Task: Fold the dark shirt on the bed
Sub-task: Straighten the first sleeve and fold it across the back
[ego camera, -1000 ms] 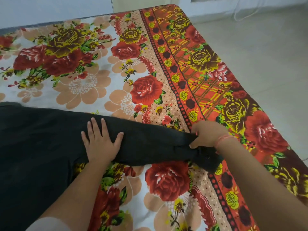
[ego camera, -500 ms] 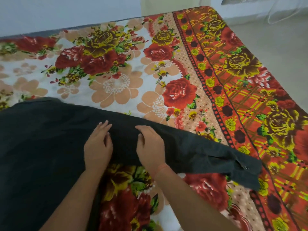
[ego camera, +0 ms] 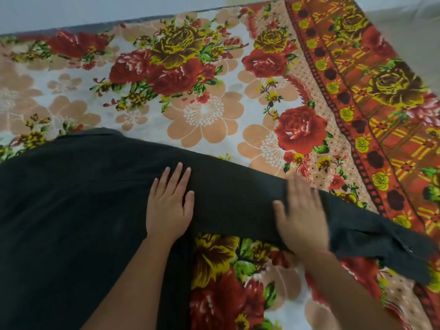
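Dark shirt (ego camera: 71,210) on floral bedsheet (ego camera: 204,110), left hand (ego camera: 169,206) flat near sleeve (ego camera: 357,225), right hand (ego camera: 302,220) blurred on it

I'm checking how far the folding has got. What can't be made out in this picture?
- Shirt: its body runs off the left and bottom edges of the head view, so its full shape is unknown.
- Right hand: motion-blurred, so finger contact with the sleeve is unclear.
- Cloth under the left hand: hidden by the palm.

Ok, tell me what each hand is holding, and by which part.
Nothing is held. Left hand and right hand lie flat, open, on the dark shirt's sleeve.
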